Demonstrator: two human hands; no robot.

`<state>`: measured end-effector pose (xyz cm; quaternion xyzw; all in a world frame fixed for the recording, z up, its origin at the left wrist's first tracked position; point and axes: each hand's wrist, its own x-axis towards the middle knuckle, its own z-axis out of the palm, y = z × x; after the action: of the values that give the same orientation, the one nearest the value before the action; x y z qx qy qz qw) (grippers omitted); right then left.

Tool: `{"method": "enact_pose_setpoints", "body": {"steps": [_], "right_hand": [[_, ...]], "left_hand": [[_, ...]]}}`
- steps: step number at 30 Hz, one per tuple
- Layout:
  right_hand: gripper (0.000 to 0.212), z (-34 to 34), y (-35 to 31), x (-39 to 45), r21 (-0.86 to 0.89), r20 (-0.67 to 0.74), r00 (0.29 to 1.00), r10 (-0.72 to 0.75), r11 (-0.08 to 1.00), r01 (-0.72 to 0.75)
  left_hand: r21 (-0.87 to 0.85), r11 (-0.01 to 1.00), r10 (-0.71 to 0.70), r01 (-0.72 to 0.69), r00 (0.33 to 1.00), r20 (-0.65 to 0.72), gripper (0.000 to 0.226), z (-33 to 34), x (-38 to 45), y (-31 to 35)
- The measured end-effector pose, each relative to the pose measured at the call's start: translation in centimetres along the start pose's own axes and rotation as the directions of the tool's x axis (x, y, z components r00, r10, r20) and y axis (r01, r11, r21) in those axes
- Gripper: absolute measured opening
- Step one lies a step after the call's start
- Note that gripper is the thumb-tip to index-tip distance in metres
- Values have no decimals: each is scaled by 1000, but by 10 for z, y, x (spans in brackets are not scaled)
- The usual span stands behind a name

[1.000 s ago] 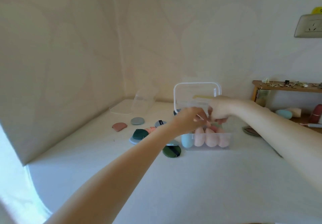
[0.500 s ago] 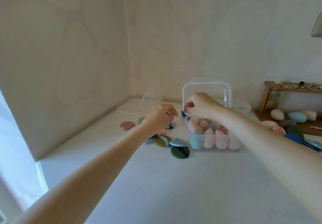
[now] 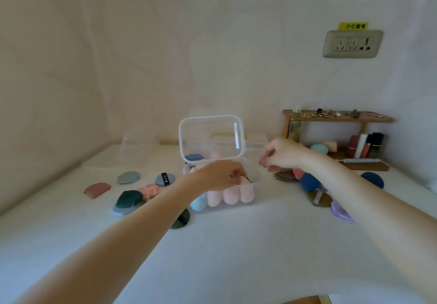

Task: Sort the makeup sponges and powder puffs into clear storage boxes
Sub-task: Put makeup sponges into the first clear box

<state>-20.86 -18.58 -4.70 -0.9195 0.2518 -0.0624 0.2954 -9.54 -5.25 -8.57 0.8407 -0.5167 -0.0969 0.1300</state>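
A clear storage box stands mid-table with its lid raised. Pink egg sponges and a light blue one fill it. My left hand is over the box, fingers curled, pinching a pink puff with a dark strap. My right hand hovers right of the box, fingers loosely curled, with nothing seen in it. Loose puffs lie left of the box: brown-pink, grey-blue, dark green. More lie to the right: dark blue, olive, lilac.
A second clear box and a flat lid sit at the back left. A low wooden shelf at the back right holds lipsticks and two sponges. A wall socket is above it. Walls close off the left and back.
My left hand moved from above the left puffs to the box and now pinches a pink puff. My right hand left the box rim and moved right. The view turned right.
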Motion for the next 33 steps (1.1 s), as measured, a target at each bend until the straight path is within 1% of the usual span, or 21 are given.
{"method": "enact_pose_setpoints", "body": {"steps": [1,2,4,5,6,8,10,12,14,15,17,18,19,21,23,26,28,30,31,33], "right_hand": [[17,3,3,-2,15,67,998,-1,1000,0],[17,6,4,-3,-10,120,993,-17,1000,18],[18,12,3,-1,-107,165,985,-50,992,69],[18,14,3,1,-131,157,986,-65,988,86],[18,14,3,5,-125,125,989,-77,988,93],[19,7,6,13,-41,8,996,-89,995,90],[19,-1,9,17,31,-115,990,-76,996,80],[21,-9,17,21,15,-188,980,-59,998,63],[30,-14,28,23,-36,-229,973,-26,999,18],[34,-16,34,23,-33,-236,972,-6,999,-2],[33,-17,43,20,28,-199,980,4,1000,1],[27,-15,44,17,66,-157,987,-19,997,30],[19,-13,43,14,101,-114,992,-56,993,68],[9,-8,35,8,121,-59,988,-142,981,148],[12,-3,25,9,46,-20,976,-219,975,219],[15,9,5,16,-210,92,958,-271,935,284],[17,19,-6,22,-402,164,955,-246,867,293],[17,30,-16,28,-584,202,960,-196,763,278],[15,35,-17,32,-642,213,964,-160,721,261],[15,40,-20,37,-700,232,968,-95,675,234]], "left_hand": [[78,997,-2,0,999,32,23,0,1,0],[84,996,5,-9,999,46,23,0,0,-1],[-23,1000,12,-12,1000,23,21,-4,-2,-4],[-86,996,6,-7,1000,-4,20,-6,-4,-5],[-141,990,-8,2,999,-39,20,-9,-5,-5],[-216,976,-33,9,993,-111,21,-14,-3,-1],[-227,974,-20,-15,988,-152,24,-17,3,7],[-199,979,8,-42,986,-167,28,-18,9,20],[-173,983,31,-61,984,-174,29,-18,18,31],[-156,986,32,-55,989,-146,28,-18,22,34],[-78,997,22,-23,1000,-12,22,-17,27,35],[-22,1000,7,-5,998,57,20,-16,27,33],[15,1000,-12,10,995,99,18,-14,27,30],[-9,1000,-27,28,993,114,18,-13,24,26],[-37,999,-26,30,995,97,19,-16,22,24],[-53,998,-28,34,992,123,18,-23,18,21],[-37,998,-37,44,983,181,21,-24,14,18],[-28,999,-36,42,980,194,25,-22,11,14],[-28,999,-30,35,983,183,25,-20,10,14],[-53,998,-15,24,988,154,25,-15,9,11]]}}
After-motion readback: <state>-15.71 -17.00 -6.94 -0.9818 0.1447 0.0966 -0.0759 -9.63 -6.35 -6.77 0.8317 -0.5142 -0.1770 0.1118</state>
